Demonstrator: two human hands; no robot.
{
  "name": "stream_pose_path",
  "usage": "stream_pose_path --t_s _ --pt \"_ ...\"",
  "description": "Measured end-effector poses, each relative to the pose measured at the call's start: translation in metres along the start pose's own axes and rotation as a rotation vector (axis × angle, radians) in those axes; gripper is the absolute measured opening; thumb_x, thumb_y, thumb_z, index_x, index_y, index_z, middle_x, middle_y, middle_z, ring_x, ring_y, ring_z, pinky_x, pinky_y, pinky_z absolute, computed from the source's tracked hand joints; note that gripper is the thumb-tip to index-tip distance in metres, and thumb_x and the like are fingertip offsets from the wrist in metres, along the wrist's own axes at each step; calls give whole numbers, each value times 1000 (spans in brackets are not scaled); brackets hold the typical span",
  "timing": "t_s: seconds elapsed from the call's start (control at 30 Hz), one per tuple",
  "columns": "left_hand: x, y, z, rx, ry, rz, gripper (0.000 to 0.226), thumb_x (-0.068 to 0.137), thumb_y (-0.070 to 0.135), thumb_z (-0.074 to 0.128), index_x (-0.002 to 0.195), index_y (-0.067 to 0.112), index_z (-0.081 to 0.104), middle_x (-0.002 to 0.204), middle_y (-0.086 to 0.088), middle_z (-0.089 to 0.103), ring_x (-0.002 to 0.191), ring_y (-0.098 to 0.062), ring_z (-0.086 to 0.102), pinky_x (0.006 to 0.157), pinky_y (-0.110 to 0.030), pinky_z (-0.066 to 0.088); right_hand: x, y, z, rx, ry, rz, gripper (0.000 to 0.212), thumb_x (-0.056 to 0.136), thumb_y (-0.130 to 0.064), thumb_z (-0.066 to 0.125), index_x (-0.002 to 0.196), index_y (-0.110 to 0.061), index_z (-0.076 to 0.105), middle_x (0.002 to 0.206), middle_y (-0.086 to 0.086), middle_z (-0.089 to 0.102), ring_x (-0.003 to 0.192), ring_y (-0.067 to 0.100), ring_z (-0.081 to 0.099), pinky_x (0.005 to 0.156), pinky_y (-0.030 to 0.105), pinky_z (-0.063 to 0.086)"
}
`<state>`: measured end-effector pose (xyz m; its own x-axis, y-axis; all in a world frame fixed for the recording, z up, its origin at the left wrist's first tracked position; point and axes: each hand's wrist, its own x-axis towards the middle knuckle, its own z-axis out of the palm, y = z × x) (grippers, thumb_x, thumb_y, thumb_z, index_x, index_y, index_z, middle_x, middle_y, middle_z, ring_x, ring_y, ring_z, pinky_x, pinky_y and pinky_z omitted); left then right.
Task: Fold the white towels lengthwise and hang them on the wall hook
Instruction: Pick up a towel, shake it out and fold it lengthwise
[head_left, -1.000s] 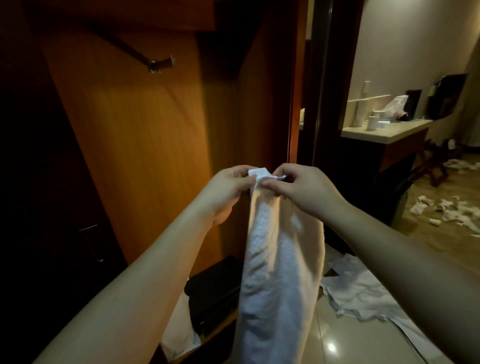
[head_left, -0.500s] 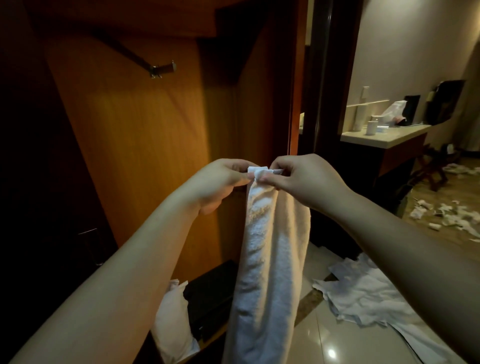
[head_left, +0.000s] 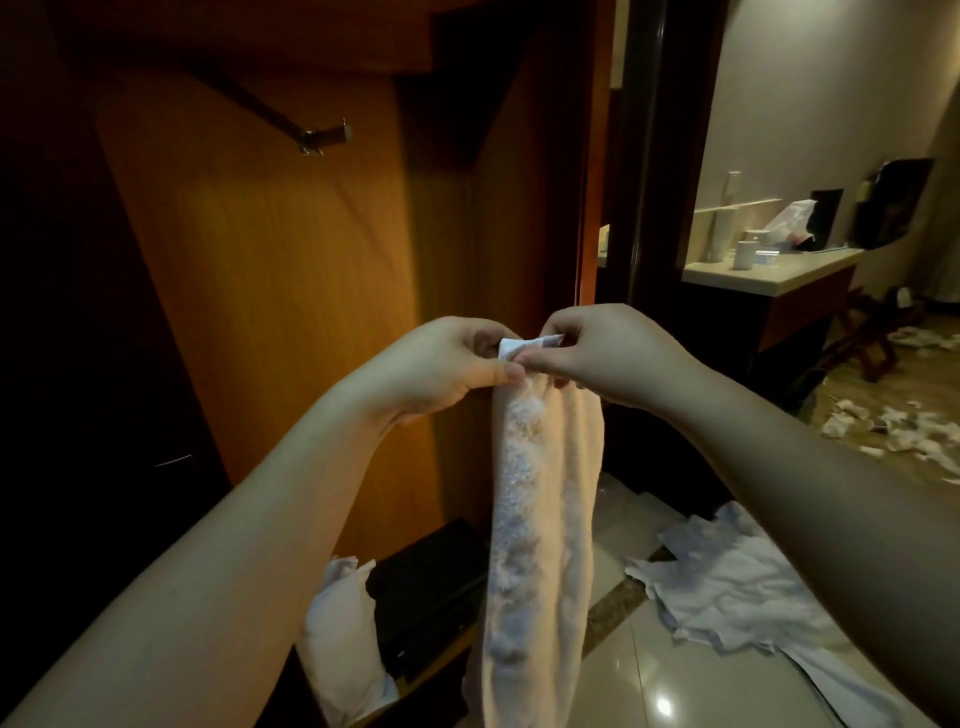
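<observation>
- Left hand and right hand pinch the folded towel top, raised slightly higher than 1 second ago
- Hook likely next

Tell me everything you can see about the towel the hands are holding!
The towel is white and fluffy, like terry cloth. It is folded into a long narrow strip and hangs straight down from its top end, where a small white tag sticks up. The left hand and right hand both pinch that top end. Its bottom runs out of the picture. It is not yet on the hook, which is up on the wooden wall.
</observation>
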<state>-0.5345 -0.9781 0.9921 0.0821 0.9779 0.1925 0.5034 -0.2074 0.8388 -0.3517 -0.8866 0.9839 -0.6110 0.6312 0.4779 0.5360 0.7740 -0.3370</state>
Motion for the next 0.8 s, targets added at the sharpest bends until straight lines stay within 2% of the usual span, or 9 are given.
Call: stream_pose_path --t_s 0.1,0.17,0.23,0.33,0.43,0.57,0.63,0.7,0.8 --pt "3 -10 -2 -28 29 -2 14 95 7 62 103 14 71 96 -3 76 99 -20 72 95 -41 56 7 24 1 68 -289 56 35 83 -70 61 88 -36 63 74 -28 67 61 -6 64 47 14 45" --pt "6 -17 -6 -101 85 -14 14 97 4 59 102 11 70 91 -2 76 93 -19 73 90 -36 59 10 51 6 6 -458 110 34 81 -64 68 88 -31 66 68 -17 70 52 -1 61 55 23 47" --pt "7 -23 -13 -119 140 -33 16 98 3 57 99 13 70 85 2 76 86 -14 73 79 -28 60 8 79 14 -53 -528 182 33 81 -60 71 89 -28 68 72 -9 70 60 2 61 60 25 47" --pt "5 -34 -22 -43 188 -88 15 99 7 57 100 15 70 93 -2 76 91 -17 73 82 -30 60 2 104 25 -133 -460 223 34 84 -62 69 96 -32 60 92 -16 61 82 2 58 66 21 42" --pt "5 -48 -23 80 225 -134 15 101 10 57 103 16 70 100 -4 75 95 -18 72 90 -37 58 2 107 31 -167 -361 160 34 91 -60 61 108 -31 65 107 -13 57 89 2 54 70 20 41" --pt "4 -60 -36 -17 383 -65 22 101 14 56 96 29 71 91 6 76 87 -10 73 81 -31 58 2 89 23 15 -56 84 17 92 -56 57 87 -40 59 92 -12 61 83 4 60 63 22 42" --pt "4 -67 -40 -87 425 -41 29 100 14 55 88 34 73 87 9 75 85 -10 72 74 -26 56 -2 83 27 149 62 92 12 90 -52 64 89 -44 55 87 -11 62 76 1 61 58 23 44" --pt "5 -80 -37 -113 436 -63 30 100 9 54 89 30 72 85 5 74 89 -18 71 76 -31 57 -9 80 41 238 31 151 22 89 -43 68 97 -44 48 90 -10 60 73 6 60 60 25 47" --pt "3 -95 -29 -103 451 -68 30 99 6 55 89 29 71 90 1 72 95 -24 68 88 -44 55 -11 83 54 259 -5 204 22 93 -39 65 108 -44 50 96 -17 59 87 4 60 65 21 45"
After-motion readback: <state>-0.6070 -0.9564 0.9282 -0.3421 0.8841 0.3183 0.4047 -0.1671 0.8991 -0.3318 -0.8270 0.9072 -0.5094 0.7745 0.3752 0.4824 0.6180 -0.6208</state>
